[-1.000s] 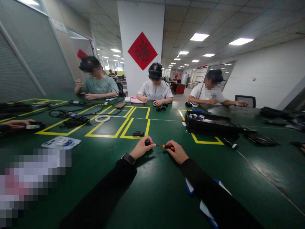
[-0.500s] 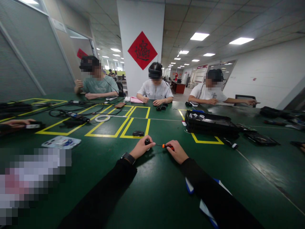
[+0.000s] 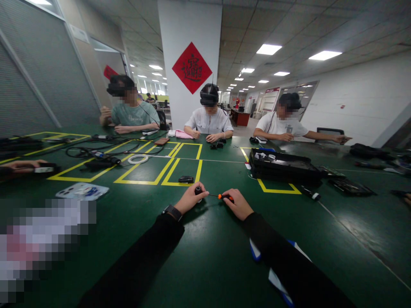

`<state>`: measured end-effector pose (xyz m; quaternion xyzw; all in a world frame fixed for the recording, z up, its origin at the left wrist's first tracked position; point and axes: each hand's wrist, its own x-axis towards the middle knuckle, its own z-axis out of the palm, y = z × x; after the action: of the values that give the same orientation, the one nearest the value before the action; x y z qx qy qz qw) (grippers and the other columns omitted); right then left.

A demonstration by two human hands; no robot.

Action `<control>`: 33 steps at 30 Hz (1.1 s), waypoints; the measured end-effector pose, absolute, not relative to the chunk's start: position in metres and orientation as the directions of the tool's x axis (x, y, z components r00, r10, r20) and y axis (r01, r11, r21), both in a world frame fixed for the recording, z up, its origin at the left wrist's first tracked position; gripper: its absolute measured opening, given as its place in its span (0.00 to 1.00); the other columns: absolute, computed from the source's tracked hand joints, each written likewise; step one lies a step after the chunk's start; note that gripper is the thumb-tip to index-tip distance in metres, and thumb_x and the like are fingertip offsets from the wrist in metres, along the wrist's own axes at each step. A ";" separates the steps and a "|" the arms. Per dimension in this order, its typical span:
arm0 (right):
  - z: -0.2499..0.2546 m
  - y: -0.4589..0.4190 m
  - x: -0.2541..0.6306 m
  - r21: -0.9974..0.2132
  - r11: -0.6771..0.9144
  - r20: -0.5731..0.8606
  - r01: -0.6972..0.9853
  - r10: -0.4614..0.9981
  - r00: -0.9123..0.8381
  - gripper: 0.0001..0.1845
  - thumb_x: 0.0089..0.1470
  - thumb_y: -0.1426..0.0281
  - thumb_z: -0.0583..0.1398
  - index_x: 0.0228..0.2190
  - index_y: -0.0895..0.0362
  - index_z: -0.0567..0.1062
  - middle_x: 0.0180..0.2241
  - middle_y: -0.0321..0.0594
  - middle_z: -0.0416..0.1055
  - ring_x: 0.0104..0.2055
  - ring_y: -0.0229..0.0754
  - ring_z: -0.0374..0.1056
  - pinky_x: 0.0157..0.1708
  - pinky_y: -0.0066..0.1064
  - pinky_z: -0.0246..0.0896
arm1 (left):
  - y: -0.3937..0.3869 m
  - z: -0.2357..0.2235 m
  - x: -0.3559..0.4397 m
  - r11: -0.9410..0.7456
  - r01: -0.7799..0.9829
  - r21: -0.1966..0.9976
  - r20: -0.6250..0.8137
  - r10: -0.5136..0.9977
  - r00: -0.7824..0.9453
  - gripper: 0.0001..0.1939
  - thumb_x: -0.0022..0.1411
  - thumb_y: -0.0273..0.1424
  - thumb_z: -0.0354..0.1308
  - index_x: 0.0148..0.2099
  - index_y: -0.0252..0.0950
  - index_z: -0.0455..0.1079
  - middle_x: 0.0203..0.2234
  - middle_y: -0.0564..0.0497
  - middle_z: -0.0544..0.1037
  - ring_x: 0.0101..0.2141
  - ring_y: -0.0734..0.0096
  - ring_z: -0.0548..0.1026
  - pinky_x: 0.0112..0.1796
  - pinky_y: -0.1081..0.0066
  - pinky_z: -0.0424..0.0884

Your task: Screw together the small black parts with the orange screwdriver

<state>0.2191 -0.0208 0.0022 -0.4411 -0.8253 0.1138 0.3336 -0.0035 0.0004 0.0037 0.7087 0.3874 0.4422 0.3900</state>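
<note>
My left hand (image 3: 188, 199) is closed round a small black round part (image 3: 198, 191), mostly hidden by the fingers. My right hand (image 3: 239, 204) grips the handle of an orange and black screwdriver (image 3: 220, 196). The thin shaft points left and its tip reaches the fingertips of my left hand; whether it touches the black part cannot be made out. Just beyond my left hand, a small black piece (image 3: 186, 179) lies on the green table (image 3: 205, 256) beside yellow tape.
A black tray (image 3: 282, 167) with small white pieces stands at the right. A phone (image 3: 82, 191) and coiled cables (image 3: 96, 152) lie at the left. Blue-and-white packets (image 3: 276, 280) are under my right forearm. Several people sit around the table; another person's hand (image 3: 25, 166) is at far left.
My hands have hardly moved; the screwdriver stays at my left fingertips, its handle seemingly turned slightly. Across the table, the person at right has stretched an arm further right.
</note>
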 end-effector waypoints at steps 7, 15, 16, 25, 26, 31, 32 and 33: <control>-0.001 -0.020 0.219 -0.538 0.557 0.462 0.633 0.823 -0.331 0.10 0.52 0.69 0.54 0.38 0.57 0.69 0.36 0.41 0.67 0.40 0.41 0.60 0.41 0.35 0.55 | 0.002 0.001 -0.004 -0.396 0.218 0.892 0.325 0.897 0.301 0.12 0.51 0.38 0.56 0.31 0.35 0.61 0.25 0.55 0.68 0.23 0.79 0.65 0.26 0.76 0.62; 0.001 -0.020 0.220 -0.517 0.578 0.467 0.632 0.809 -0.358 0.08 0.53 0.71 0.53 0.35 0.57 0.70 0.34 0.40 0.67 0.39 0.41 0.60 0.41 0.34 0.54 | 0.001 0.003 -0.004 -0.417 0.220 0.882 0.348 0.891 0.293 0.12 0.51 0.38 0.56 0.31 0.34 0.62 0.26 0.54 0.69 0.25 0.78 0.66 0.28 0.75 0.62; 0.001 -0.020 0.220 -0.522 0.572 0.465 0.632 0.813 -0.351 0.08 0.51 0.71 0.54 0.35 0.57 0.70 0.35 0.40 0.67 0.39 0.41 0.60 0.41 0.34 0.54 | 0.001 0.003 -0.004 -0.416 0.219 0.882 0.347 0.890 0.295 0.12 0.51 0.38 0.56 0.31 0.34 0.62 0.26 0.54 0.69 0.25 0.78 0.66 0.28 0.75 0.62; 0.000 -0.018 0.220 -0.523 0.554 0.438 0.648 0.827 -0.354 0.11 0.54 0.71 0.50 0.36 0.56 0.71 0.35 0.41 0.68 0.40 0.41 0.60 0.43 0.35 0.54 | 0.002 0.002 -0.004 -0.410 0.226 0.884 0.337 0.893 0.299 0.12 0.51 0.38 0.56 0.32 0.34 0.62 0.26 0.55 0.69 0.24 0.79 0.65 0.27 0.76 0.62; 0.000 -0.018 0.220 -0.521 0.558 0.440 0.646 0.824 -0.356 0.10 0.54 0.71 0.51 0.35 0.56 0.71 0.34 0.40 0.68 0.40 0.41 0.60 0.42 0.35 0.54 | 0.002 0.003 -0.004 -0.410 0.226 0.884 0.338 0.892 0.299 0.12 0.51 0.38 0.56 0.32 0.34 0.62 0.26 0.55 0.69 0.24 0.78 0.66 0.27 0.76 0.62; -0.002 -0.018 0.221 -0.538 0.559 0.455 0.631 0.823 -0.340 0.09 0.49 0.71 0.56 0.35 0.57 0.69 0.35 0.40 0.67 0.39 0.41 0.60 0.41 0.34 0.56 | 0.001 0.004 -0.004 -0.406 0.230 0.884 0.336 0.896 0.291 0.12 0.51 0.38 0.56 0.31 0.34 0.62 0.25 0.55 0.69 0.24 0.78 0.66 0.27 0.76 0.62; -0.003 -0.018 0.221 -0.543 0.556 0.454 0.630 0.825 -0.337 0.09 0.48 0.71 0.57 0.36 0.57 0.69 0.35 0.40 0.67 0.39 0.41 0.60 0.41 0.34 0.56 | 0.000 0.004 -0.004 -0.408 0.230 0.884 0.337 0.895 0.292 0.11 0.51 0.38 0.56 0.31 0.34 0.62 0.25 0.54 0.69 0.24 0.78 0.66 0.27 0.76 0.62; -0.003 -0.018 0.221 -0.549 0.551 0.452 0.629 0.828 -0.331 0.10 0.48 0.70 0.57 0.36 0.57 0.69 0.35 0.40 0.67 0.39 0.41 0.61 0.41 0.34 0.56 | 0.000 0.004 -0.004 -0.410 0.229 0.883 0.340 0.894 0.292 0.11 0.51 0.37 0.56 0.31 0.34 0.63 0.25 0.54 0.69 0.24 0.78 0.66 0.27 0.76 0.62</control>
<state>0.2208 -0.0182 -0.0031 -0.4533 -0.8038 0.1385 0.3595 -0.0038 0.0002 0.0041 0.7118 0.3943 0.4456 0.3733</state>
